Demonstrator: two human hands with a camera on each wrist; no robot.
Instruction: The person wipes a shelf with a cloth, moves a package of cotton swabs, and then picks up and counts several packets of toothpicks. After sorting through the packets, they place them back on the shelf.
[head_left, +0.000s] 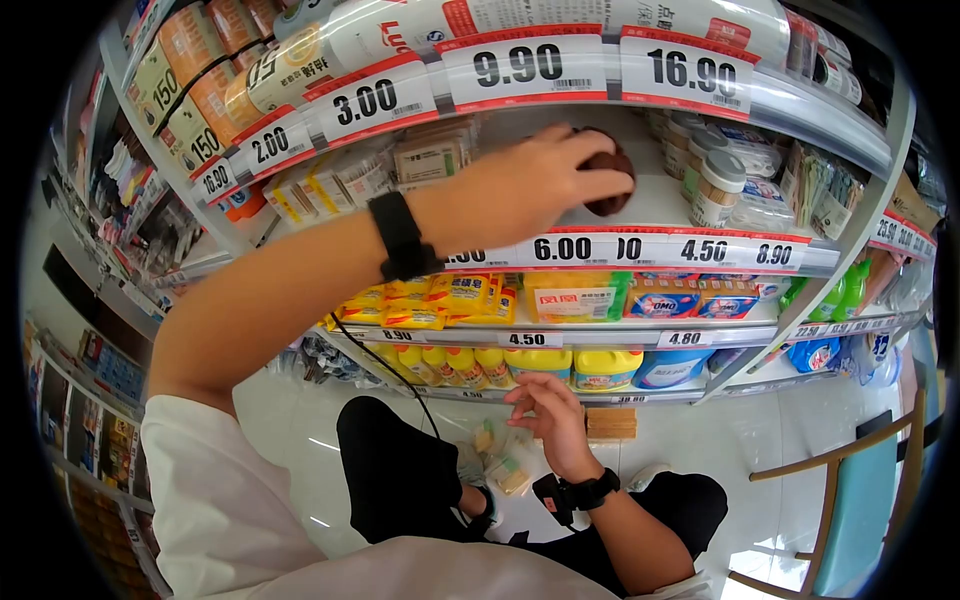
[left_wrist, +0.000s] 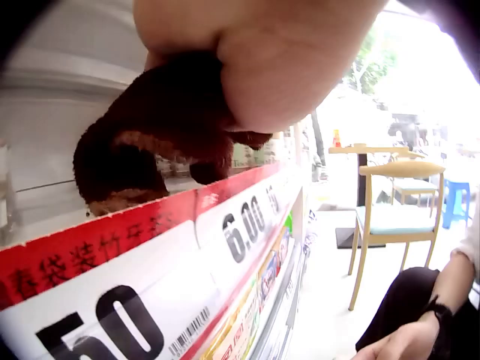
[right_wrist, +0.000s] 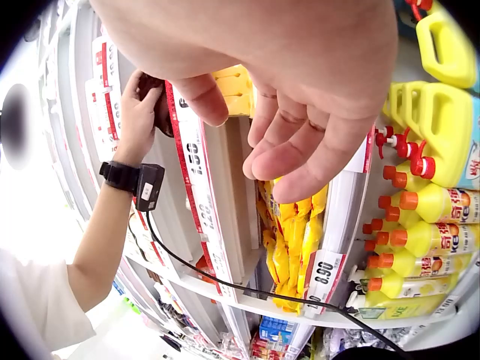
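My left hand (head_left: 535,190) reaches onto the middle shelf and grips a bunched, dark brown fuzzy cloth (head_left: 608,178) between thumb and fingers. In the left wrist view the brown cloth (left_wrist: 161,112) hangs folded beneath the hand, right behind the shelf's price strip (left_wrist: 112,247). Boxes (head_left: 430,160) stand left of the hand, and lidded jars (head_left: 717,188) stand on its right. My right hand (head_left: 555,420) hovers before the lowest shelf with nothing in it. Its fingers (right_wrist: 300,150) are loosely bent in the right wrist view.
Below are yellow soap packs (head_left: 465,295) and yellow bottles (head_left: 607,368). Small packages (head_left: 510,472) and a wooden-looking block (head_left: 612,424) are on the floor between the feet. A black cable (right_wrist: 247,287) runs from the left wrist camera. A chair (head_left: 850,520) stands at right.
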